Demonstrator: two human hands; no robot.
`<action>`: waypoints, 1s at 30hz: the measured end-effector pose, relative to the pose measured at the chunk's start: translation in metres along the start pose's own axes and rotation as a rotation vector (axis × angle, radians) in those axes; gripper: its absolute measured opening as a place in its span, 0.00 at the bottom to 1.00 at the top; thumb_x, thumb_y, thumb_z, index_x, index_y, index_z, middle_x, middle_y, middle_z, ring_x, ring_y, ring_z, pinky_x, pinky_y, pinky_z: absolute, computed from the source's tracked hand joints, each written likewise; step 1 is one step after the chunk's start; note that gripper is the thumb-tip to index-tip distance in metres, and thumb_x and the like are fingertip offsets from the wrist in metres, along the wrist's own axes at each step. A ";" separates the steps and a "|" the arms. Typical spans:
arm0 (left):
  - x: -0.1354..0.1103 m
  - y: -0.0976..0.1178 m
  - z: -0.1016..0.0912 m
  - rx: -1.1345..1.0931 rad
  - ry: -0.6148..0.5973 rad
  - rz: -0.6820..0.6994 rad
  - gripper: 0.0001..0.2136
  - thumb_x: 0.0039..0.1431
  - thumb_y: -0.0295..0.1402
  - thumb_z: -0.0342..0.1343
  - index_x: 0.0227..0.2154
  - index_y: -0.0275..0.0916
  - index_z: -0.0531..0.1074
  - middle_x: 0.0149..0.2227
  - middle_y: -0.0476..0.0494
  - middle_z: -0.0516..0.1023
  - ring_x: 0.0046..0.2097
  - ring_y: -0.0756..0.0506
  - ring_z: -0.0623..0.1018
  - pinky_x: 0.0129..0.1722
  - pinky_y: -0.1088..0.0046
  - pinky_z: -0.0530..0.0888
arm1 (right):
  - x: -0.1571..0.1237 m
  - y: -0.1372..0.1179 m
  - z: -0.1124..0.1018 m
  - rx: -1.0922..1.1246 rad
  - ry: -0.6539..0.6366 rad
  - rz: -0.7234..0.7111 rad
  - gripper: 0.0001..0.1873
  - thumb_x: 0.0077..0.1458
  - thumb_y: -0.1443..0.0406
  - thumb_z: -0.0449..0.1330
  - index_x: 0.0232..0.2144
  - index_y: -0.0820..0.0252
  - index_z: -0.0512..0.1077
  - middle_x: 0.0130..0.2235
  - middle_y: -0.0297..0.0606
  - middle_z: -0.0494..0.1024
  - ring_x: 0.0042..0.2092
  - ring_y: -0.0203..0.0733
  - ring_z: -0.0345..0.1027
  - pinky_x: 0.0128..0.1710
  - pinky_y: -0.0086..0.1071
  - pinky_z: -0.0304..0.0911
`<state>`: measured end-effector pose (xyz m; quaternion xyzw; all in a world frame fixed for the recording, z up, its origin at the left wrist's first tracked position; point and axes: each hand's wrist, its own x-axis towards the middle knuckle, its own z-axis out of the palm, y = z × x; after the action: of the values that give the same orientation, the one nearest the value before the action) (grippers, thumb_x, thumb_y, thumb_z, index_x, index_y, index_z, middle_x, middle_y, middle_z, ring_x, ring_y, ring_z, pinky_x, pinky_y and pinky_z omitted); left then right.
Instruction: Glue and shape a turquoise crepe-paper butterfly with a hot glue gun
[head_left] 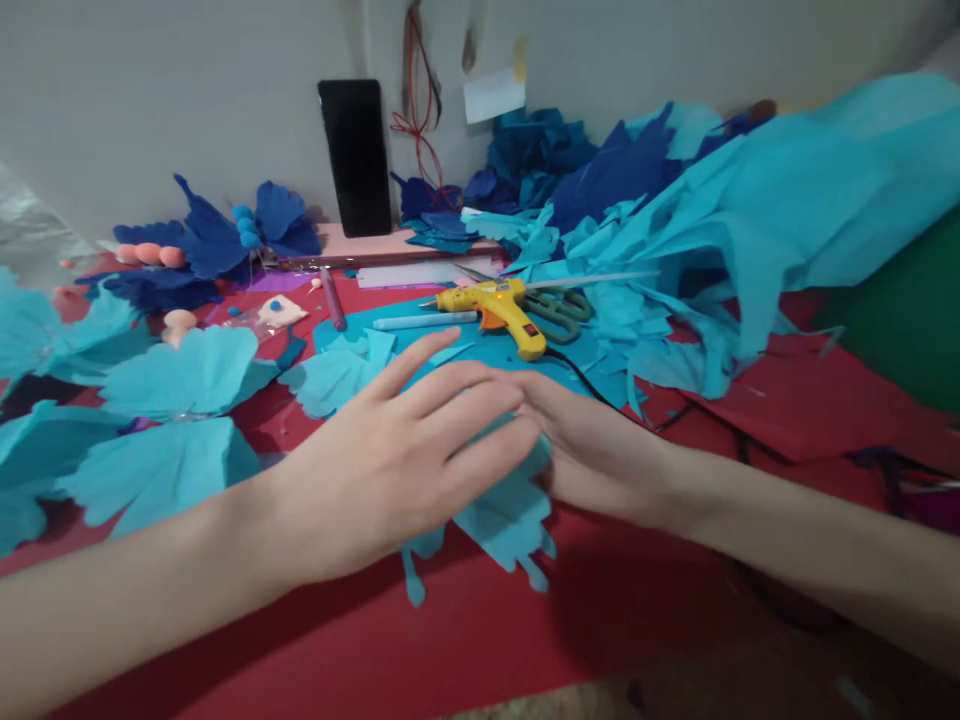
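Observation:
Above the front of the red work surface, my two hands meet around a light-blue butterfly cutout (504,520) of crinkled sheet material. Its tailed lower wings hang below the fingers; the rest is covered. My left hand (405,450) lies over the cutout with the index finger lifted and the other fingers bent across it, thumb hidden. From the other side my right hand (592,440) closes on the same piece, its fingertips partly behind the left ones. Just beyond the hands lies a yellow hot glue gun (499,308), beside green-handled scissors (559,310).
Finished light-blue butterflies (180,370) spread over the left side. Dark-blue butterflies (217,235) sit behind them. A black phone (356,160) leans on the wall. Light-blue sheets and scraps (720,240) heap at the right. The glue gun's black cord (581,375) runs behind my right hand.

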<state>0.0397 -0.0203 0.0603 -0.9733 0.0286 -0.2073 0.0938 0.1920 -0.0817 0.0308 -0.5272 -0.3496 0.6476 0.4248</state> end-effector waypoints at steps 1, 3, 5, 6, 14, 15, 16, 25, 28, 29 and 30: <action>-0.004 0.001 0.001 -0.017 0.027 0.013 0.16 0.60 0.19 0.35 0.40 0.32 0.68 0.39 0.44 0.75 0.47 0.46 0.73 0.56 0.55 0.62 | 0.000 -0.002 0.000 0.048 -0.001 0.027 0.13 0.52 0.57 0.45 0.24 0.59 0.58 0.22 0.29 0.62 0.24 0.28 0.58 0.27 0.25 0.60; -0.011 0.002 0.004 -0.072 0.034 0.002 0.13 0.61 0.20 0.38 0.38 0.33 0.69 0.39 0.45 0.76 0.45 0.47 0.73 0.58 0.55 0.60 | -0.002 -0.003 0.001 0.150 0.003 0.085 0.10 0.49 0.60 0.49 0.22 0.59 0.57 0.22 0.28 0.61 0.24 0.27 0.56 0.27 0.24 0.59; -0.019 0.004 0.007 -0.111 0.046 -0.023 0.12 0.61 0.21 0.40 0.38 0.33 0.69 0.40 0.45 0.76 0.46 0.47 0.73 0.60 0.56 0.56 | -0.003 -0.002 0.000 0.214 0.025 0.120 0.07 0.45 0.64 0.53 0.22 0.60 0.58 0.23 0.28 0.61 0.25 0.27 0.56 0.27 0.24 0.58; -0.024 0.006 0.007 -0.128 0.053 -0.042 0.12 0.61 0.21 0.41 0.38 0.33 0.69 0.40 0.45 0.76 0.46 0.47 0.72 0.60 0.56 0.55 | -0.003 0.000 0.000 0.236 0.038 0.131 0.07 0.43 0.65 0.55 0.22 0.60 0.59 0.23 0.27 0.62 0.25 0.27 0.56 0.26 0.24 0.57; -0.055 0.032 0.010 -0.134 0.019 -0.006 0.15 0.63 0.24 0.40 0.34 0.39 0.73 0.45 0.53 0.76 0.50 0.50 0.68 0.64 0.60 0.44 | -0.004 0.000 -0.004 0.308 0.057 0.189 0.08 0.40 0.69 0.58 0.18 0.61 0.61 0.21 0.27 0.63 0.24 0.26 0.56 0.23 0.23 0.53; -0.056 0.036 0.010 -0.114 -0.002 0.017 0.16 0.63 0.25 0.39 0.36 0.40 0.73 0.49 0.53 0.73 0.53 0.50 0.66 0.64 0.60 0.41 | -0.005 -0.002 -0.004 0.311 0.051 0.198 0.08 0.40 0.70 0.58 0.18 0.62 0.61 0.21 0.27 0.63 0.23 0.26 0.56 0.23 0.23 0.53; -0.057 0.039 0.011 -0.088 -0.029 0.034 0.16 0.63 0.25 0.39 0.39 0.40 0.73 0.52 0.52 0.70 0.55 0.50 0.64 0.64 0.60 0.39 | -0.005 -0.003 -0.003 0.315 0.046 0.206 0.08 0.39 0.71 0.59 0.18 0.62 0.60 0.21 0.27 0.63 0.23 0.26 0.56 0.22 0.23 0.53; -0.053 0.045 0.018 0.091 -0.105 0.050 0.15 0.60 0.31 0.46 0.48 0.37 0.69 0.58 0.46 0.63 0.60 0.45 0.58 0.63 0.55 0.39 | -0.011 -0.007 -0.005 0.166 -0.018 0.197 0.14 0.34 0.70 0.64 0.25 0.60 0.62 0.25 0.28 0.68 0.26 0.26 0.62 0.25 0.21 0.59; -0.053 0.045 0.016 0.084 -0.113 0.079 0.14 0.60 0.30 0.46 0.46 0.39 0.70 0.55 0.46 0.67 0.58 0.45 0.60 0.63 0.55 0.38 | -0.010 0.000 -0.011 -0.030 -0.038 0.138 0.13 0.37 0.65 0.64 0.27 0.61 0.63 0.21 0.27 0.66 0.21 0.27 0.58 0.20 0.23 0.56; -0.053 0.046 0.015 0.075 -0.118 0.082 0.14 0.60 0.29 0.45 0.46 0.39 0.71 0.54 0.47 0.68 0.57 0.45 0.61 0.63 0.55 0.37 | -0.010 0.003 -0.012 -0.072 -0.031 0.119 0.14 0.38 0.64 0.63 0.27 0.62 0.64 0.20 0.27 0.65 0.20 0.26 0.57 0.19 0.23 0.55; -0.052 0.046 0.015 0.062 -0.123 0.078 0.14 0.60 0.28 0.45 0.46 0.40 0.70 0.54 0.47 0.68 0.57 0.45 0.61 0.63 0.55 0.38 | -0.010 0.006 -0.013 -0.098 -0.020 0.104 0.14 0.39 0.63 0.63 0.27 0.62 0.64 0.20 0.26 0.64 0.19 0.26 0.56 0.18 0.23 0.53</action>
<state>-0.0025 -0.0583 0.0172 -0.9790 0.0542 -0.1442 0.1335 0.2041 -0.0935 0.0267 -0.5585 -0.3572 0.6561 0.3605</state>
